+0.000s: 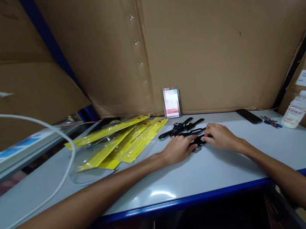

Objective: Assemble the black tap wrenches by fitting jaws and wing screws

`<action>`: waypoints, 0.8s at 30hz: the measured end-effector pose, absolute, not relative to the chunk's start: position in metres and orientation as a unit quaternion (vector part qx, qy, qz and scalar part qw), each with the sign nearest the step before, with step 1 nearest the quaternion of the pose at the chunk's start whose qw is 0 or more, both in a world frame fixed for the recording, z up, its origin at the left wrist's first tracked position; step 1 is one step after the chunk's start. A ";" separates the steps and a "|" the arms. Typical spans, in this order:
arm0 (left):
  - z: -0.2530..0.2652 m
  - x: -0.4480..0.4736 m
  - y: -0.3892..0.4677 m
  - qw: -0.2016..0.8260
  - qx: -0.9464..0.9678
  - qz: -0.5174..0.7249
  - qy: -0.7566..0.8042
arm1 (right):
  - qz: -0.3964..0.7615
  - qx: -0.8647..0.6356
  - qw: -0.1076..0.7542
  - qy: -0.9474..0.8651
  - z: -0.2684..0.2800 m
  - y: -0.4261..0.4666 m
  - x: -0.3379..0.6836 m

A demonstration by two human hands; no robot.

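Black piece [199, 140] (partly hidden) between left fingers [191, 138], right fingers [207, 139].

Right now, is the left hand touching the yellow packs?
No, the left hand is on the black part with the right hand, while the yellow packs lie apart, farther left.

Your left hand [177, 149]: bare, ungloved, slim. Your right hand [223, 137]: bare as well, knuckles softly rounded. Your fingers [192, 138]: thin, nails too small to make out. Your left wrist [160, 160] and right wrist [242, 145]: both bare, narrow. Your left forearm [96, 197]: uncovered along visible length, smooth-outlined, looking wider toward lower left corner. Your right forearm [285, 171]: uncovered too, smooth, looking wider toward lower right. Your upper arms: out of view, clothing there untold.
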State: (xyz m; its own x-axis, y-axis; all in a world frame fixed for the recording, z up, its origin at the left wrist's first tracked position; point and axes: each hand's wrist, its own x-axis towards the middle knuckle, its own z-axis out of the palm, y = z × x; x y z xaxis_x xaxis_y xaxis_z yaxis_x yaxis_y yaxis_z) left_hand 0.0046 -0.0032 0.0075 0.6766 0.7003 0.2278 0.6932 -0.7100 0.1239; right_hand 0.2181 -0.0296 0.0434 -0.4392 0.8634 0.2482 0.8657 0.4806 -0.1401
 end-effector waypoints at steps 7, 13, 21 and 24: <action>0.004 0.004 0.000 0.016 0.915 0.137 0.379 | 0.037 -0.457 0.148 -0.877 0.044 -0.030 0.219; 0.004 0.004 0.000 0.010 0.916 0.135 0.379 | -0.002 -0.495 0.155 -0.855 0.043 -0.029 0.219; 0.006 0.004 -0.002 0.010 0.916 0.124 0.382 | -0.002 -0.483 0.143 -0.864 0.041 -0.029 0.220; 0.005 0.004 -0.001 0.010 0.915 0.125 0.382 | -0.007 -0.488 0.142 -0.861 0.041 -0.029 0.220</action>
